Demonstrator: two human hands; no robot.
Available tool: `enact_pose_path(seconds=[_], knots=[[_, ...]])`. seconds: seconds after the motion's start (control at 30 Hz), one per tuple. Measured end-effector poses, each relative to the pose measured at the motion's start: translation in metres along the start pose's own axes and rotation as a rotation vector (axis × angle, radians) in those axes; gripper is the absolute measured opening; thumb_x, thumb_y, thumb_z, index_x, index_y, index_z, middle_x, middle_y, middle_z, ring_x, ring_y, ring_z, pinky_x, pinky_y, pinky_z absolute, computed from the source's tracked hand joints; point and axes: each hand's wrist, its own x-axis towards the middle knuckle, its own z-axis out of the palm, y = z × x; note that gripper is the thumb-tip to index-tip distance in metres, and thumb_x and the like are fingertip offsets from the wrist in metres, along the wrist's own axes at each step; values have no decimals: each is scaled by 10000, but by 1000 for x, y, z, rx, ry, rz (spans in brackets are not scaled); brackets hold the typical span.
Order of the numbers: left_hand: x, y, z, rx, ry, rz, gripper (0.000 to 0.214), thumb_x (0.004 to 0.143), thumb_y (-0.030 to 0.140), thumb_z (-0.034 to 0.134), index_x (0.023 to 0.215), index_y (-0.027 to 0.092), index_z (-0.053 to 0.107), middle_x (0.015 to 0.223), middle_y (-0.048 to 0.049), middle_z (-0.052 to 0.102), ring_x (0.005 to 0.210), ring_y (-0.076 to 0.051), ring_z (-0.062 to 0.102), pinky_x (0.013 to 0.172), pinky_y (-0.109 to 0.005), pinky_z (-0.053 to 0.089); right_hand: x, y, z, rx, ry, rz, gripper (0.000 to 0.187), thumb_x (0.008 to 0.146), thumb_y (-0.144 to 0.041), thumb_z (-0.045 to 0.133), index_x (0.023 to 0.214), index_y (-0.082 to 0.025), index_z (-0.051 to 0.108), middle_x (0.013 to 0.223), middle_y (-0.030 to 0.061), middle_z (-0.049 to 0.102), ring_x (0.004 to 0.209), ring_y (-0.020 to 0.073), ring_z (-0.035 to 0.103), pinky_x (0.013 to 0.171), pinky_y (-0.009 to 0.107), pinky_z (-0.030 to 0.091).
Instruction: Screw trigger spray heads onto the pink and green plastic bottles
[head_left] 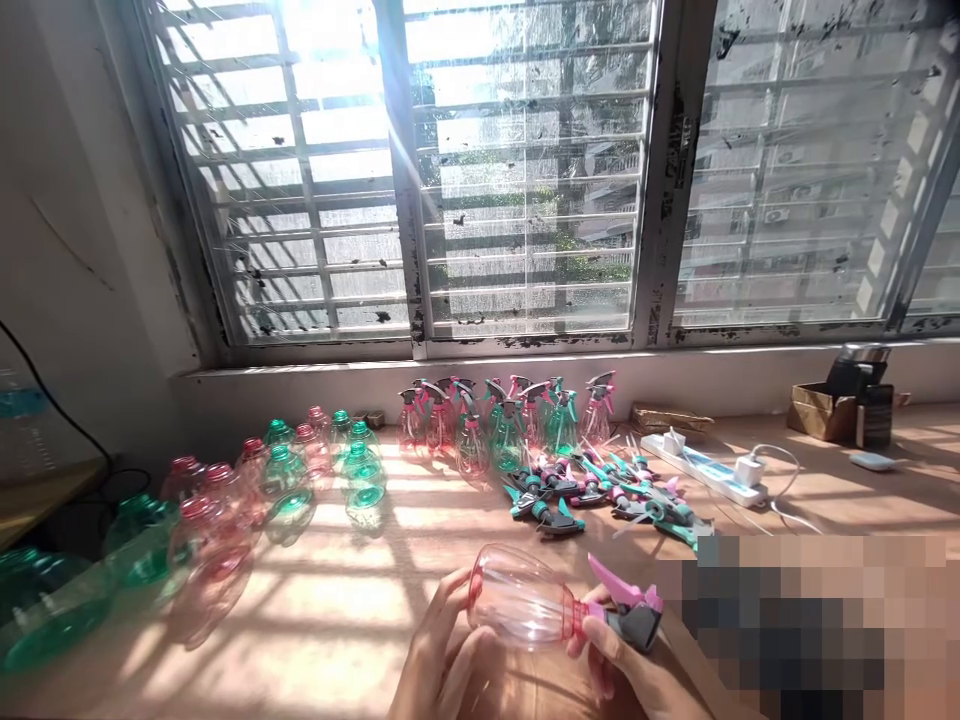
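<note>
Sunlight through a barred window (525, 170) stripes the wooden desk (360, 620), where a heap of loose trigger heads (577, 490) lies near the middle. Behind the heap stand capped sprayers (502, 415). To its left are bare bottles (300, 470) in pink and green, and to its right a power strip (705, 465).

Just in front of the heap, above the desk's near edge, a clear pink bottle (521, 605) is held on its side. Its long axis runs nearly level, with the base to the left and slightly up, and the neck to the right. On the neck sits a grey trigger head (634, 615), its pink lever sticking up and back.

The left hand (442, 660) cups the base, fingers (450, 600) curled loosely round it. The right hand (630, 675) has its fingers (600, 640) closed on the collar under the head.

The smooth, thin wall is probably slippery. With so light a hold on the base, the bottle could spin or squeeze out. The head could also seat crooked if the two axes do not line up.
</note>
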Motion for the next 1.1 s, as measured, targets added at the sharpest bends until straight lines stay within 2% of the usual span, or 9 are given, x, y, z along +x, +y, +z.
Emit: enact_pose_path(seconds=[0.13,0.23,0.3,0.4,0.6,0.8,0.87,0.97,1.1], knots=[[0,-10,7,-88,25,-26,392,975,450,603,1339,317,666,1494,-106,577,1400,-303,531,1151,-404,474,3,1,-1,49,-9,-14,566,847,-744,590,777,-206,754,622,-2,598,610,210,584,647,331,459],[-1,-15,7,-104,26,-50,419,923,467,677,1309,304,682,1432,-122,639,1302,-314,625,1096,-411,533,2,0,0,37,7,-6,577,842,-754,586,750,-209,753,649,7,619,612,210,583,664,335,460],[-2,-13,5,-69,6,-48,452,874,447,744,1294,290,688,1379,-129,685,1275,-333,647,1094,-425,537,0,-1,0,11,3,2,570,868,-735,567,759,-210,760,664,9,621,642,212,587,707,336,458],[-3,-3,1,-29,16,-60,375,927,440,680,1266,280,700,1365,-117,700,1330,-338,605,1125,-423,505,-2,-2,-1,-12,-20,17,552,900,-701,551,790,-208,771,646,6,614,674,215,586,745,333,446],[0,2,5,-77,43,-61,379,960,469,631,1304,321,689,1463,-91,625,1381,-309,556,1161,-404,463,0,-8,4,66,36,33,551,816,-746,630,734,-215,752,626,4,631,613,202,571,657,311,450],[-1,8,8,-289,0,-143,441,918,533,670,1268,264,674,1453,-132,619,1264,-313,650,950,-335,624,-3,-14,6,-66,50,50,607,809,-796,566,689,-232,758,608,14,621,634,221,581,693,319,452],[-2,12,5,-258,-31,-148,413,920,508,678,1252,263,667,1403,-128,659,1228,-311,674,1004,-378,598,-4,-15,6,-86,57,52,606,816,-790,566,682,-233,767,638,21,638,651,223,589,700,320,455],[-2,12,3,-154,-18,-108,363,951,480,641,1260,289,666,1365,-101,690,1342,-329,586,1127,-459,500,-3,-13,4,-19,48,40,571,828,-751,603,696,-221,772,623,17,632,631,212,582,680,320,454],[-5,-5,8,-130,16,-92,418,952,524,613,1303,300,656,1463,-108,617,1380,-331,548,1129,-454,500,2,-7,4,112,35,15,526,806,-720,671,747,-206,769,606,-4,613,570,186,555,608,300,445]])
